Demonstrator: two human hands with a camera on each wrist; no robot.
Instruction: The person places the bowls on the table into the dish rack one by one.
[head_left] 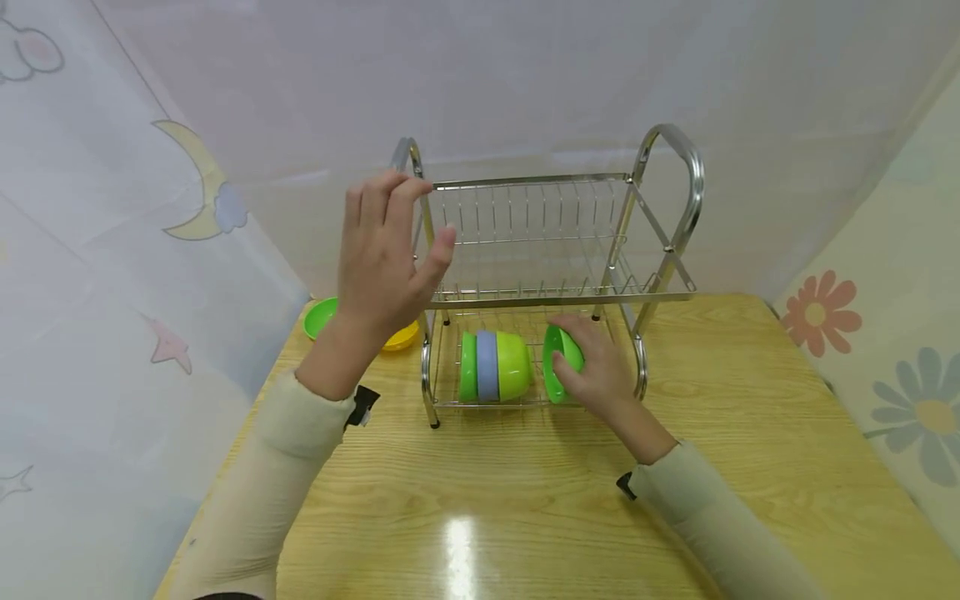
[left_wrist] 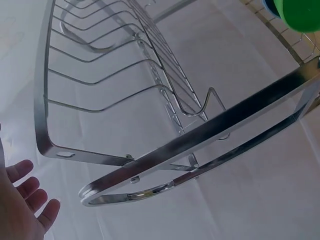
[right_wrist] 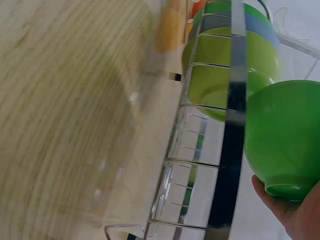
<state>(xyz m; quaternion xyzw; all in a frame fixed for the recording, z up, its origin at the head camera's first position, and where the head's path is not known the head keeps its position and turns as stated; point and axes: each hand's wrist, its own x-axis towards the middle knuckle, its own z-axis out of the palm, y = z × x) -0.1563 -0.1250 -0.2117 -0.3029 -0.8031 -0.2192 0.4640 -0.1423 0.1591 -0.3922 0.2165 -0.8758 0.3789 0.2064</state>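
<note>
While a green dish point(head_left: 318, 317) and a yellow dish point(head_left: 403, 337) lie on the surface point(head_left: 555, 517) at far left, the left hand point(head_left: 381, 260), empty with its fingers spread, hangs beside the metal rack point(head_left: 558, 301); a careless swing could jolt that frame. On the lower shelf point(head_left: 450, 405), three nested bowls point(head_left: 491, 367) rest on their sides and could slide if bumped. Just right of them, the right hand point(head_left: 600, 375) grips a sideways green bowl point(right_wrist: 287, 132); releasing it before the wires support it could let it roll.
</note>
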